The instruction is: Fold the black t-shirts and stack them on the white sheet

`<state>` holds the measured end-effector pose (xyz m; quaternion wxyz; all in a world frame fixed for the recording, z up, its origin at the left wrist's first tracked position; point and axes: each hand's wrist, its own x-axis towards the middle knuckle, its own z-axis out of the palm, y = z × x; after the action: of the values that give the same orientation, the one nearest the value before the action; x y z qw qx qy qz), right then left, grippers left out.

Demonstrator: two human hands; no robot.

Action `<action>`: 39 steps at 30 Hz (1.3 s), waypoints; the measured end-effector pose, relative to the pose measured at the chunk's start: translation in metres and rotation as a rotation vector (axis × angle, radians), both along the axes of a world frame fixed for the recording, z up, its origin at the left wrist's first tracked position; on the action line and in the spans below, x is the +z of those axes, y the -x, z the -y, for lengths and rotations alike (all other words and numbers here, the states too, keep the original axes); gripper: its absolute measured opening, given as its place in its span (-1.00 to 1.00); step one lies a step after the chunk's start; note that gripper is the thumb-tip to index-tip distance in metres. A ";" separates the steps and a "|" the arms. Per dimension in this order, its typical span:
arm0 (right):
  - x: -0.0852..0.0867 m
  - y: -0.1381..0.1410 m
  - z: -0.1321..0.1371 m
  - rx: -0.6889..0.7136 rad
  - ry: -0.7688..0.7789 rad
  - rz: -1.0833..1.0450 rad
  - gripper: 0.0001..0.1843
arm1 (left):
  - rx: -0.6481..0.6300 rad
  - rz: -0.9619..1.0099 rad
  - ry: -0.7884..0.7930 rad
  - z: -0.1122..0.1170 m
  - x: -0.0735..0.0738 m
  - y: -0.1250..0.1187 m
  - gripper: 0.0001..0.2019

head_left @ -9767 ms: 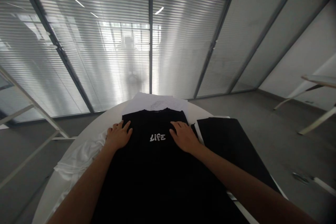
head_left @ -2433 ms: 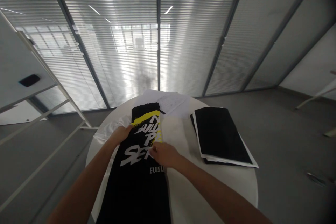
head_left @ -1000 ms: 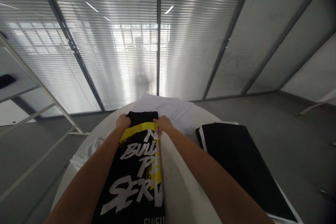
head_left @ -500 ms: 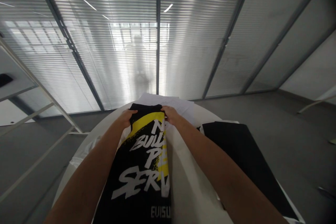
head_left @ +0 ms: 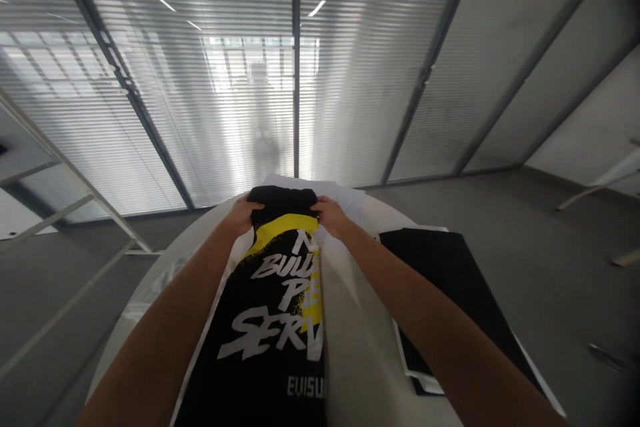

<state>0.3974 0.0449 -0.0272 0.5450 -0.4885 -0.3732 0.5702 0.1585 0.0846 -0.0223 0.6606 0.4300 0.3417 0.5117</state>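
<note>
A black T-shirt [head_left: 273,320], folded into a long narrow strip with white and yellow print facing up, lies lengthwise on a round white table [head_left: 360,347]. My left hand [head_left: 241,215] grips the far left corner of the strip. My right hand [head_left: 331,216] grips the far right corner. Both hands have fingers curled around the cloth, and the far end is lifted and bunched between them.
A folded stack of black and white garments [head_left: 445,293] lies to the right on the table. White cloth [head_left: 150,280] lies at the left edge. White paper sheets [head_left: 345,195] sit at the far side. A white metal frame [head_left: 65,213] stands left; glass walls with blinds are behind.
Over the last second both hands closed on the far end of the strip and raised it, bunching the black top edge. Earlier the shirt was spread wide, then folded narrow.
</note>
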 end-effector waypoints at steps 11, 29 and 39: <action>0.013 0.001 0.081 0.298 -0.395 0.414 -0.64 | -0.127 -0.570 -0.245 0.063 0.015 0.047 -0.72; -0.019 0.002 0.151 0.600 -0.720 1.112 -0.70 | -0.272 -0.873 -0.565 0.118 -0.038 0.083 -0.75; -0.025 0.008 0.158 0.411 -0.679 1.327 -0.80 | -0.327 -1.105 -0.642 0.137 -0.023 0.081 -0.64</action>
<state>0.3892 -0.1134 -0.0520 0.2103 -0.4547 -0.8594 0.1020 0.0772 -0.0526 -0.0453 0.2963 0.8513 0.3913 0.1853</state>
